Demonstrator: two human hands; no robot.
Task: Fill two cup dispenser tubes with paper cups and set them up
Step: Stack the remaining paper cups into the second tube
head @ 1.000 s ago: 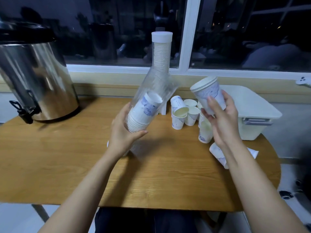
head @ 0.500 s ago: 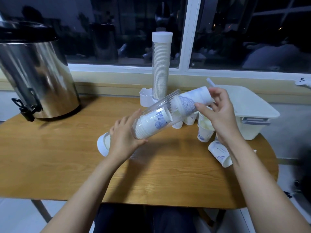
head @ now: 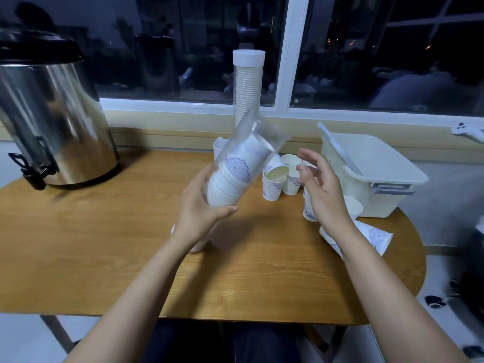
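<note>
My left hand [head: 201, 208] grips the lower end of a clear dispenser tube [head: 246, 153], tilted with its open end up and to the right. A stack of white paper cups with blue prints [head: 233, 176] sits inside it. My right hand [head: 322, 189] hovers just right of the tube, fingers apart and holding nothing. A second tube [head: 248, 87] stands upright by the window, full of cups and capped in white. Loose cups [head: 274, 183] stand behind the hands, and others lie on their sides [head: 377, 237] near my right wrist.
A large steel urn with a black lid and tap [head: 49, 121] stands at the far left. A white lidded bin [head: 372, 169] sits at the right edge of the wooden table [head: 104, 244]. A white cap [head: 197, 244] lies under my left wrist. Window sill behind.
My right hand pushed its cups into the tube and let go, now open. My left hand tilted the tube's open end upward again.
</note>
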